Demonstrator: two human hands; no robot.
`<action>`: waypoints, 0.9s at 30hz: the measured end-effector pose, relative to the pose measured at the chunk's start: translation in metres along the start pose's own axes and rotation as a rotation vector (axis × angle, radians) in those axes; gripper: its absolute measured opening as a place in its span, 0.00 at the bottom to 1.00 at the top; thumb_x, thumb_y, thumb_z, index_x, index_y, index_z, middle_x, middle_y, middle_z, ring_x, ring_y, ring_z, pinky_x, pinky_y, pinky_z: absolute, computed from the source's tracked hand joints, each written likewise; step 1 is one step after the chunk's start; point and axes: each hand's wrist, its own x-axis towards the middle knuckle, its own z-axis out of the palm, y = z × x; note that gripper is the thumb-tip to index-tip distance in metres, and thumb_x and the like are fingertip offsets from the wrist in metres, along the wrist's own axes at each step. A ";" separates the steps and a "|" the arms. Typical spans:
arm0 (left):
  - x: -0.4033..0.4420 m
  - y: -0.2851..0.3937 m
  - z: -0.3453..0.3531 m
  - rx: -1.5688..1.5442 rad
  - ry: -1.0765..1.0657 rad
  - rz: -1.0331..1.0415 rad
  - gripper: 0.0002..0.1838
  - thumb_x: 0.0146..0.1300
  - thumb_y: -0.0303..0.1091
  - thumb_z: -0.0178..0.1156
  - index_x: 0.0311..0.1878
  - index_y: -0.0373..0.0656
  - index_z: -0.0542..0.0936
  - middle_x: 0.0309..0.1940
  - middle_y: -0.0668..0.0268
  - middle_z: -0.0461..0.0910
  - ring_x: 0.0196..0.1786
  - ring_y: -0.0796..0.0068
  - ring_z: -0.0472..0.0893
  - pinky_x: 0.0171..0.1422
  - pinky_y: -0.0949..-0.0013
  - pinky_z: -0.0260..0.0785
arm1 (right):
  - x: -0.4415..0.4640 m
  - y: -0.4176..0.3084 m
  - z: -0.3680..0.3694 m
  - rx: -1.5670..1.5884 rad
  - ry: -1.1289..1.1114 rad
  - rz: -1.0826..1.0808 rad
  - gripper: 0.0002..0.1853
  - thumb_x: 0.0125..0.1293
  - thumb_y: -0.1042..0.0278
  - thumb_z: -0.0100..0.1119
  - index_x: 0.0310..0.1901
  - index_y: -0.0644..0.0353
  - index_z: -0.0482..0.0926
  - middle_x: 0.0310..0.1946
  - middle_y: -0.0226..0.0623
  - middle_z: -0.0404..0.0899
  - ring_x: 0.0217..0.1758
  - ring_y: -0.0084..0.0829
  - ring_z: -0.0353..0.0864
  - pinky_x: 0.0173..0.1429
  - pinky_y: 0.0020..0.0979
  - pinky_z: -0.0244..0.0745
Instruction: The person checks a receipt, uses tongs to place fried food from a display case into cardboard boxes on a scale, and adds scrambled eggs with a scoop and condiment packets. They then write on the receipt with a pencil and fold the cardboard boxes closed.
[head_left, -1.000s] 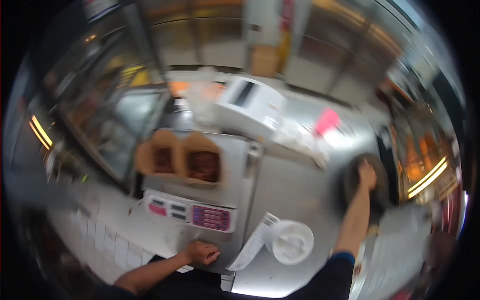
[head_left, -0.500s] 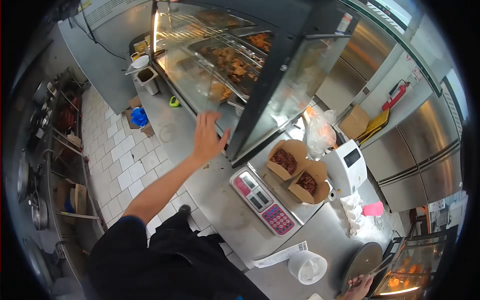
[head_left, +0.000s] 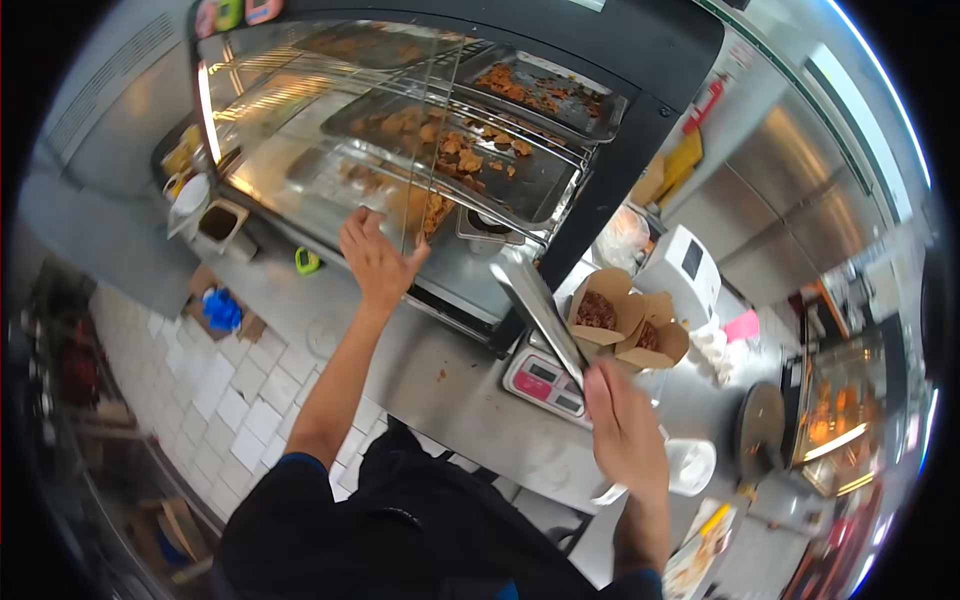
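My left hand (head_left: 375, 262) is at the glass front (head_left: 330, 215) of the food display cabinet, fingers spread and thumb apart, close to a pane's edge. Whether it touches the glass is hard to tell. My right hand (head_left: 622, 425) grips a pair of metal tongs (head_left: 543, 312), pointed up toward the cabinet's right corner post. Behind the glass, a metal tray (head_left: 540, 200) carries fried pieces (head_left: 460, 155). Another tray (head_left: 605, 122) with smaller scraps sits above it. Beside the tongs, two cardboard boxes (head_left: 630, 310) of dark red food stand by a digital scale (head_left: 545, 378).
A white label printer (head_left: 680, 275) and a pink cup (head_left: 742, 326) stand right of the boxes. A metal container (head_left: 222, 225) and a green timer (head_left: 307, 261) are on the left counter. A round dark board (head_left: 760, 425) lies near a second lit cabinet (head_left: 835, 400).
My right hand has come up from the lower right with the tongs, now near the cabinet. The glass front is more open at the right, and the view has turned toward the cabinet.
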 end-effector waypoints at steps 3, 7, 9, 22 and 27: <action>0.000 -0.011 0.006 -0.022 -0.038 0.045 0.37 0.37 0.42 0.77 0.51 0.42 0.71 0.51 0.51 0.69 0.52 0.50 0.69 0.55 0.50 0.60 | 0.072 -0.049 0.030 -0.282 0.125 -0.069 0.18 0.77 0.59 0.44 0.43 0.72 0.71 0.30 0.60 0.78 0.38 0.61 0.79 0.44 0.53 0.70; 0.008 -0.026 0.005 -0.032 -0.016 -0.026 0.37 0.36 0.42 0.76 0.52 0.43 0.72 0.51 0.51 0.69 0.52 0.51 0.70 0.55 0.50 0.61 | 0.138 -0.099 0.038 -0.461 0.005 0.289 0.19 0.77 0.59 0.44 0.45 0.74 0.71 0.31 0.59 0.80 0.40 0.61 0.81 0.47 0.54 0.74; 0.009 -0.037 0.003 -0.024 -0.034 -0.077 0.38 0.36 0.42 0.76 0.53 0.43 0.72 0.51 0.52 0.69 0.52 0.51 0.70 0.55 0.50 0.61 | 0.160 -0.094 0.044 -0.524 0.111 0.237 0.25 0.77 0.51 0.43 0.40 0.72 0.74 0.34 0.64 0.81 0.44 0.60 0.82 0.49 0.52 0.76; -0.064 -0.141 -0.049 -0.300 -0.254 -0.146 0.25 0.59 0.37 0.70 0.52 0.35 0.71 0.49 0.53 0.71 0.53 0.55 0.70 0.55 0.58 0.63 | 0.139 -0.087 0.069 -0.499 0.296 -0.023 0.16 0.76 0.60 0.51 0.37 0.67 0.76 0.23 0.55 0.78 0.31 0.57 0.80 0.36 0.49 0.73; -0.188 -0.158 -0.078 -0.537 -0.705 -0.707 0.15 0.63 0.31 0.65 0.49 0.38 0.72 0.33 0.63 0.76 0.32 0.71 0.77 0.37 0.70 0.68 | -0.004 -0.051 0.040 0.056 0.122 0.404 0.13 0.76 0.60 0.53 0.39 0.63 0.77 0.16 0.42 0.72 0.19 0.37 0.75 0.27 0.36 0.67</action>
